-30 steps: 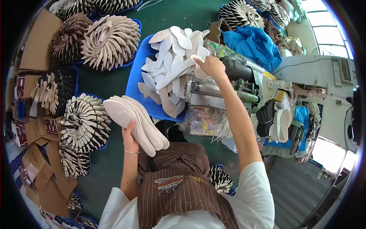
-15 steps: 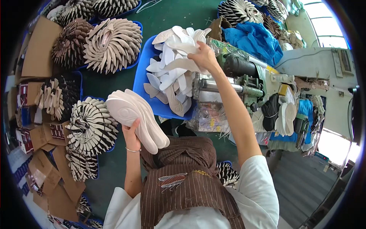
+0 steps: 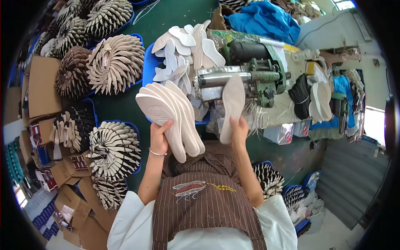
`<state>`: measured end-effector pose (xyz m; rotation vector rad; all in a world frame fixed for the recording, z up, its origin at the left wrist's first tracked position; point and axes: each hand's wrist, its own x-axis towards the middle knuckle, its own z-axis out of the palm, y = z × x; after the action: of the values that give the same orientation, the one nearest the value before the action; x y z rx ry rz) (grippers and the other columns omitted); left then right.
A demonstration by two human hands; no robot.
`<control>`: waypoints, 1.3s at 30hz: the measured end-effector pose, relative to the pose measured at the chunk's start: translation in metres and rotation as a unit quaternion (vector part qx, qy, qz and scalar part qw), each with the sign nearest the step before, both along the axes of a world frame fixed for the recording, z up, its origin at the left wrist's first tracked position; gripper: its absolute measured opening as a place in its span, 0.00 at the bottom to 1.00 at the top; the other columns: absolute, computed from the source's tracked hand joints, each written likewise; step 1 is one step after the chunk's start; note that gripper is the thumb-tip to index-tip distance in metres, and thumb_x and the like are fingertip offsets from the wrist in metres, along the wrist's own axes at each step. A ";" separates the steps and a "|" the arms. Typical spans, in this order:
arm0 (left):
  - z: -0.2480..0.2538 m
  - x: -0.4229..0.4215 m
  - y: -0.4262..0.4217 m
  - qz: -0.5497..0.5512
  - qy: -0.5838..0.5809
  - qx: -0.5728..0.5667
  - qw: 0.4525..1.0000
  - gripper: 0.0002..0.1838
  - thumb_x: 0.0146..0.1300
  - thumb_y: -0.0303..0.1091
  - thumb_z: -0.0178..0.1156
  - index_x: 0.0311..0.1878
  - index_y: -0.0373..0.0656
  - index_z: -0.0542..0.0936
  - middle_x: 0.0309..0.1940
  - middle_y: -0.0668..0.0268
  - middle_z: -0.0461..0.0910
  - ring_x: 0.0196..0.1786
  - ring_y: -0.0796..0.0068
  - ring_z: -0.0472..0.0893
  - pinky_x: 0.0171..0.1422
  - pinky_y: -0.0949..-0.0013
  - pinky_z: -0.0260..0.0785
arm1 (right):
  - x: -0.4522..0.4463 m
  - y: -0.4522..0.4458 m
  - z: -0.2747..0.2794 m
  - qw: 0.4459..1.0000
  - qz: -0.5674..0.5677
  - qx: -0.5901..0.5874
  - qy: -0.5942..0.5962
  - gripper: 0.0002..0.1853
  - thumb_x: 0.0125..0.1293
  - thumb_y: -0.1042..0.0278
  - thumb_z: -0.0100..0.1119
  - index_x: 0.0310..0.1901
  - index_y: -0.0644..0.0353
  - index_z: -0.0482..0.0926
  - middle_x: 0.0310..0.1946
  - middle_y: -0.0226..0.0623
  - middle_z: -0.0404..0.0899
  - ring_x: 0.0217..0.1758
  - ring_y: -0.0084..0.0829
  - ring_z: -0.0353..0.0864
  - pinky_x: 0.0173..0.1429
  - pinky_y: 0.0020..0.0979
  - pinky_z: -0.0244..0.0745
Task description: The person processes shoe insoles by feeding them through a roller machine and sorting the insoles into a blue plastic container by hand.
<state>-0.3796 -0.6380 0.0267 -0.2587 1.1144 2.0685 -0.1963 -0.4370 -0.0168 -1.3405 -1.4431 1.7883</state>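
Observation:
My left hand is closed round a fanned stack of pale insoles, its thumb on the nearest one. To the right, my right hand grips a single insole near its narrow lower end, holding it upright and apart from the stack. Beyond the stack, a blue bin holds a loose heap of white insoles. The stack hides part of the bin.
A machine with a metal roller stands just beyond the single insole. Bins with ringed insole bundles and cardboard boxes are on the left. A blue plastic sheet lies at the back.
My right hand has come back from the bin towards my body with one insole in it. My left hand still holds the stack, now further right in view. The view has shifted.

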 end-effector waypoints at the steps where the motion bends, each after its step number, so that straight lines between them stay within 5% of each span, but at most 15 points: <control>1: 0.004 0.002 0.006 -0.018 -0.005 0.004 1.000 0.26 0.53 0.22 0.64 0.57 0.33 0.69 0.49 0.59 0.78 0.52 0.66 0.77 0.60 0.65 0.67 | -0.017 0.010 0.003 1.000 -0.006 -0.003 0.001 0.11 0.64 0.67 0.59 0.42 0.67 0.77 0.35 0.30 0.80 0.36 0.17 0.74 0.40 0.23 0.69; 3: 0.009 0.011 0.011 -0.041 -0.001 -0.007 0.999 0.27 0.54 0.22 0.63 0.58 0.33 0.69 0.50 0.59 0.77 0.53 0.66 0.77 0.60 0.65 0.68 | -0.049 0.007 0.049 0.999 0.029 -0.030 0.034 0.10 0.63 0.67 0.60 0.39 0.67 0.75 0.32 0.28 0.78 0.34 0.15 0.72 0.38 0.22 0.68; 5: 0.008 0.015 0.017 -0.056 0.017 -0.009 0.998 0.27 0.55 0.23 0.62 0.59 0.34 0.68 0.50 0.60 0.77 0.53 0.67 0.77 0.61 0.64 0.68 | -0.037 -0.017 0.043 0.992 0.095 0.075 -0.043 0.11 0.62 0.68 0.61 0.39 0.68 0.75 0.31 0.27 0.77 0.33 0.14 0.71 0.37 0.21 0.68; 10: 0.009 0.026 0.017 -0.065 0.005 0.000 0.998 0.27 0.55 0.24 0.63 0.59 0.34 0.68 0.52 0.60 0.77 0.54 0.67 0.77 0.61 0.64 0.68 | 0.015 -0.035 0.023 0.995 -0.063 -0.074 -0.027 0.13 0.61 0.70 0.61 0.44 0.69 0.78 0.35 0.32 0.81 0.34 0.18 0.76 0.40 0.21 0.71; 15: 0.006 0.039 0.023 -0.068 -0.022 -0.002 0.997 0.25 0.55 0.23 0.63 0.56 0.33 0.70 0.50 0.59 0.78 0.52 0.67 0.77 0.59 0.65 0.69 | -0.035 0.022 0.036 1.000 0.029 -0.004 0.004 0.11 0.65 0.66 0.56 0.39 0.67 0.78 0.28 0.30 0.79 0.28 0.17 0.73 0.33 0.24 0.69; 16: 0.007 0.040 0.024 -0.066 -0.028 -0.004 0.997 0.24 0.55 0.22 0.63 0.55 0.33 0.71 0.49 0.59 0.78 0.51 0.67 0.78 0.59 0.65 0.69 | -0.045 0.010 0.043 0.996 0.033 -0.024 0.075 0.12 0.67 0.64 0.54 0.38 0.67 0.77 0.27 0.28 0.78 0.27 0.17 0.71 0.33 0.25 0.69; 17: 0.008 0.041 0.025 -0.074 -0.023 -0.006 0.997 0.24 0.55 0.23 0.63 0.56 0.33 0.70 0.49 0.59 0.78 0.51 0.67 0.78 0.59 0.65 0.69 | -0.042 -0.003 0.042 0.995 0.084 -0.049 -0.028 0.12 0.68 0.63 0.54 0.37 0.65 0.78 0.26 0.26 0.76 0.26 0.17 0.69 0.33 0.23 0.67; 19: 0.007 0.045 0.025 -0.089 -0.016 -0.009 0.996 0.24 0.57 0.25 0.61 0.57 0.33 0.70 0.51 0.59 0.78 0.52 0.68 0.78 0.59 0.65 0.69 | -0.033 -0.033 0.060 0.981 0.163 -0.108 0.016 0.12 0.68 0.63 0.53 0.36 0.64 0.78 0.25 0.24 0.75 0.27 0.16 0.68 0.32 0.21 0.64; 22: 0.001 0.050 0.022 -0.087 -0.011 -0.040 0.995 0.23 0.58 0.24 0.61 0.57 0.33 0.70 0.51 0.58 0.77 0.52 0.68 0.78 0.59 0.65 0.70 | -0.012 -0.032 0.022 0.997 -0.029 -0.057 -0.037 0.12 0.69 0.63 0.52 0.35 0.64 0.78 0.25 0.22 0.74 0.28 0.14 0.67 0.33 0.19 0.62; 25: 0.001 0.052 0.024 -0.077 -0.050 -0.008 0.996 0.22 0.58 0.24 0.62 0.56 0.33 0.70 0.50 0.58 0.78 0.51 0.68 0.78 0.58 0.65 0.71 | -0.013 0.027 0.003 0.997 -0.001 0.048 -0.068 0.12 0.69 0.64 0.51 0.36 0.65 0.77 0.25 0.24 0.74 0.29 0.15 0.69 0.33 0.20 0.65; 31: 0.010 0.061 0.039 -0.040 0.066 -0.061 0.995 0.22 0.60 0.24 0.61 0.57 0.33 0.69 0.51 0.59 0.77 0.52 0.68 0.78 0.58 0.65 0.70 | -0.028 -0.035 0.050 0.986 0.159 -0.051 0.021 0.13 0.69 0.64 0.52 0.39 0.67 0.78 0.27 0.27 0.77 0.30 0.15 0.69 0.35 0.21 0.67; 34: 0.000 0.064 0.038 -0.045 0.042 -0.028 0.998 0.22 0.61 0.24 0.60 0.58 0.34 0.68 0.52 0.60 0.76 0.54 0.69 0.77 0.60 0.66 0.69 | -0.015 -0.036 0.031 0.999 0.025 -0.013 -0.044 0.13 0.69 0.64 0.51 0.37 0.68 0.79 0.27 0.26 0.76 0.30 0.14 0.68 0.34 0.21 0.66; 39: -0.002 0.068 0.037 -0.066 -0.025 0.002 0.998 0.24 0.60 0.26 0.62 0.59 0.35 0.68 0.53 0.62 0.75 0.56 0.71 0.74 0.63 0.68 0.65 | -0.037 0.008 0.035 0.998 0.061 -0.003 -0.013 0.15 0.69 0.61 0.53 0.33 0.66 0.78 0.25 0.24 0.74 0.27 0.14 0.66 0.31 0.21 0.63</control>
<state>-0.3118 -0.6010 0.0252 -0.2271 1.0697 1.9371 -0.2330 -0.4291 0.0179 -1.3077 -1.5643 1.8584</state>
